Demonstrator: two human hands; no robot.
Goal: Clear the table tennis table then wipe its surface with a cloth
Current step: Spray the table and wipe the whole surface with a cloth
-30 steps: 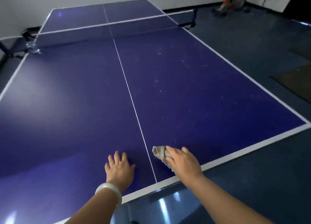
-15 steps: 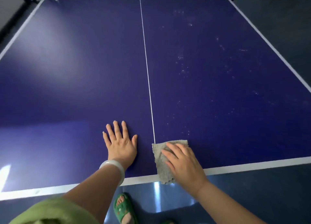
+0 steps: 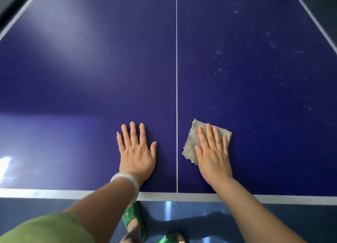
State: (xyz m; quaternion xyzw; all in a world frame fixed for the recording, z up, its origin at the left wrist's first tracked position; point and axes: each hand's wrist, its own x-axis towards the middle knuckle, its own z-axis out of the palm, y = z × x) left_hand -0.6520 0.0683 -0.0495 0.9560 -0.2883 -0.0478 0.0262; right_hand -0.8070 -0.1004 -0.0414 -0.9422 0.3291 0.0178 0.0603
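Note:
The dark blue table tennis table [image 3: 91,69] fills the view, split by a thin white centre line [image 3: 176,78]. A grey cloth [image 3: 191,142] lies flat just right of that line, near the front edge. My right hand [image 3: 213,151] presses on the cloth with straight fingers. My left hand [image 3: 136,149] rests flat on the bare surface just left of the line, a white bangle on its wrist. Pale dust specks [image 3: 220,63] dot the right half beyond the cloth.
The table's white front edge stripe [image 3: 45,193] runs across the bottom. Below it are blue floor [image 3: 182,211] and my feet in green sandals [image 3: 135,217]. White side lines show at the upper left and upper right corners.
The camera has tilted down and closer, so the net is out of view. My right hand has spread the cloth flat and pushed it away from the front edge. My left hand stays planted.

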